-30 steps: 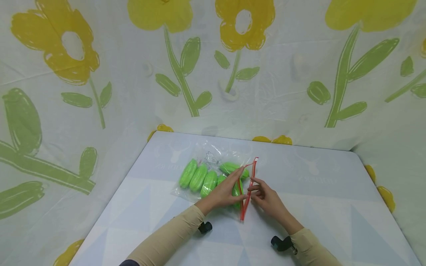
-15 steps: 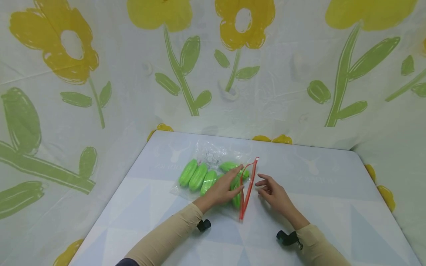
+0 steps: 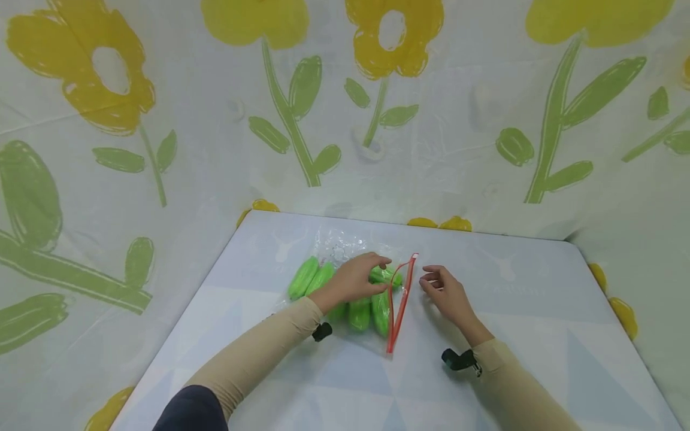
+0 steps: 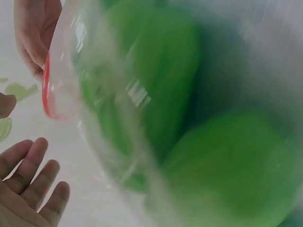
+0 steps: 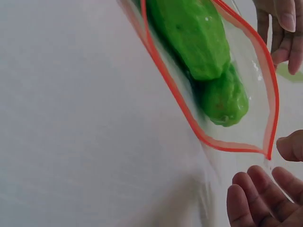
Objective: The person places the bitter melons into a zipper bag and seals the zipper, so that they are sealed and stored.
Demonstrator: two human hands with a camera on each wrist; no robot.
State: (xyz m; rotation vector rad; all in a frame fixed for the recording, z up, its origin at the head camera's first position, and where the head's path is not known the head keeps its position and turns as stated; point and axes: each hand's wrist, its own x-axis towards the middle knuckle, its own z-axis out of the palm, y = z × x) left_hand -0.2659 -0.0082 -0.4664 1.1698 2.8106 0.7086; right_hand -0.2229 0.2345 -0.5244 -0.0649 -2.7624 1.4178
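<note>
A clear zip bag (image 3: 395,326) with red zip strips lies on the table, its mouth facing right and gaping. Several smooth, bright green, elongated vegetable-like pieces (image 3: 380,312) are inside it. My left hand (image 3: 353,279) is over the middle of the bag, fingers loosely bent with nothing in them, and hides part of the contents. Just to the right of the mouth hovers my right hand (image 3: 446,296), its fingers relaxed around nothing. From the right wrist view, the red rim (image 5: 176,91) stands spread apart, and two green pieces (image 5: 226,97) show within, near the right fingertips.
The pale table (image 3: 517,359) carries a faint triangle pattern. Flower-printed curtains (image 3: 447,137) close it in at the back and both sides. A small black wrist camera (image 3: 457,360) sits at the right wrist, another (image 3: 322,331) at the left.
The right fingers have left the red strip and drawn off rightward and farther back. My left hand has slid leftward and back from the mouth, uncovering more green pieces at the near side.
</note>
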